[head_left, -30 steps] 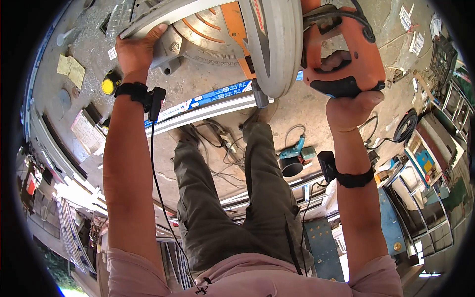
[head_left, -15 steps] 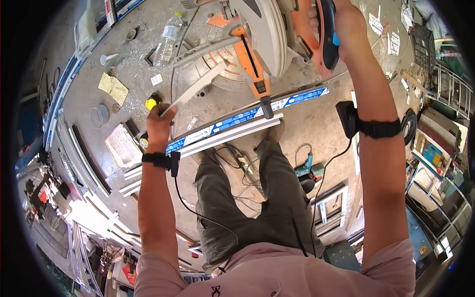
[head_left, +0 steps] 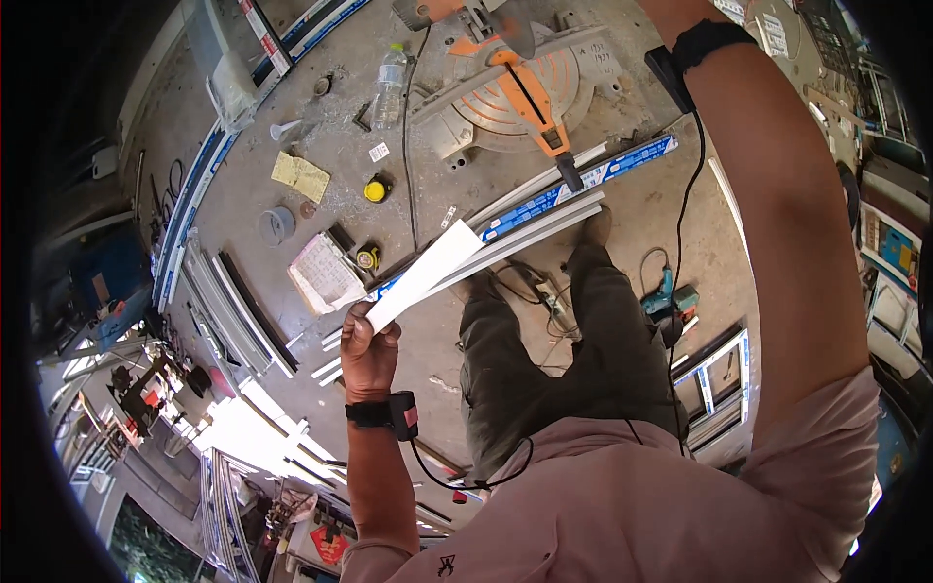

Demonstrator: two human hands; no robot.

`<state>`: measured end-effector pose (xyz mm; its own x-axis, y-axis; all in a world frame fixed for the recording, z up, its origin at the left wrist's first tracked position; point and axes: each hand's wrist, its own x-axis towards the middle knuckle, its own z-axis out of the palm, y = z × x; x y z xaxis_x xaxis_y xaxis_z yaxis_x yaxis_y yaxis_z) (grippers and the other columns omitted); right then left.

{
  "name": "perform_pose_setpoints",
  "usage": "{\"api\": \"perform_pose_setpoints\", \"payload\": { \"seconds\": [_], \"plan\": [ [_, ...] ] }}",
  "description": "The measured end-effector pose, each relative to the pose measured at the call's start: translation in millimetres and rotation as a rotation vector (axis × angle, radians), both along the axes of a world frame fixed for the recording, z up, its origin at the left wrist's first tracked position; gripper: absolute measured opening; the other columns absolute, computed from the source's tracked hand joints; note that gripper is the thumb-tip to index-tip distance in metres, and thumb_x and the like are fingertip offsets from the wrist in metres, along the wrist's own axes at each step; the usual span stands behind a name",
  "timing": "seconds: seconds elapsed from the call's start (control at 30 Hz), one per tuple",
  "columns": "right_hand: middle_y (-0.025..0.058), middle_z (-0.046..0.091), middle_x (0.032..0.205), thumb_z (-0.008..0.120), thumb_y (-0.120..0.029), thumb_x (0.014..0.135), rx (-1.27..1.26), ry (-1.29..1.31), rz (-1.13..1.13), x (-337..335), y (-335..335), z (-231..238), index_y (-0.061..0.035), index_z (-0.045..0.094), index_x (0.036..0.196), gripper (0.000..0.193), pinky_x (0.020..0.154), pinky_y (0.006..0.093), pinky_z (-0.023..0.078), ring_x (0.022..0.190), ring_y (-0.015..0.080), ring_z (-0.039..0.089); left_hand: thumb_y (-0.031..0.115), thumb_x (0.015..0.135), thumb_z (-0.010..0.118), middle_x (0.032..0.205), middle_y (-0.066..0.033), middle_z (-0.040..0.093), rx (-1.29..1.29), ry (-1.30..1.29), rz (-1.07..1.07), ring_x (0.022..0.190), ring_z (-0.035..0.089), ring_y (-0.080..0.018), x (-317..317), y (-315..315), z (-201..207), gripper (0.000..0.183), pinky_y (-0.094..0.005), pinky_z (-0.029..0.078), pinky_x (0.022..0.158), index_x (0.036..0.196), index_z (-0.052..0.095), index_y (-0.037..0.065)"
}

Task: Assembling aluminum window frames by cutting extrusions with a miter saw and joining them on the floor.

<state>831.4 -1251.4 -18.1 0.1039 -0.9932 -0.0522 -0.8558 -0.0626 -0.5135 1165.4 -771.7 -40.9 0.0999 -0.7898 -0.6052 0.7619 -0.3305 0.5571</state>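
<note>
My left hand is closed on one end of a flat white strip. The strip slants up and to the right, its far end over the long blue-filmed profile on the floor. My right forearm reaches out past the top edge, so the right hand is out of sight. At the top stands an orange and grey mitre saw, only partly in view, with bare table showing beneath its blade. A written-on sheet and a tape measure lie beyond my left hand.
Another yellow tape measure, a clear bottle and a yellow paper lie on the floor. A dark cable runs beside the saw. Near my feet are a teal power tool and a power strip. Long profiles lie at left.
My left hand has drawn the white strip away from the saw, toward my body. The saw's head has risen toward the top edge. My right hand has gone out of view there.
</note>
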Motion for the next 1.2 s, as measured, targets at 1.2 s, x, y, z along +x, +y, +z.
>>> {"api": "perform_pose_setpoints", "payload": {
  "seconds": [1.2],
  "plan": [
    [0.0193,0.058,0.116,0.060,-0.038,0.092,-0.430,-1.524,-1.712,-422,697,91,0.0063,0.031,0.140,0.072,0.069,0.0335,0.052,0.093,0.0253,0.062,-0.006,0.080,0.062,0.103,-0.0077,0.058,-0.531,-0.464,-1.810,0.092,0.058,-0.0162,-694,-88,169,0.023,-0.0313,0.050,0.083,0.102,0.059,0.000]
  ]
}}
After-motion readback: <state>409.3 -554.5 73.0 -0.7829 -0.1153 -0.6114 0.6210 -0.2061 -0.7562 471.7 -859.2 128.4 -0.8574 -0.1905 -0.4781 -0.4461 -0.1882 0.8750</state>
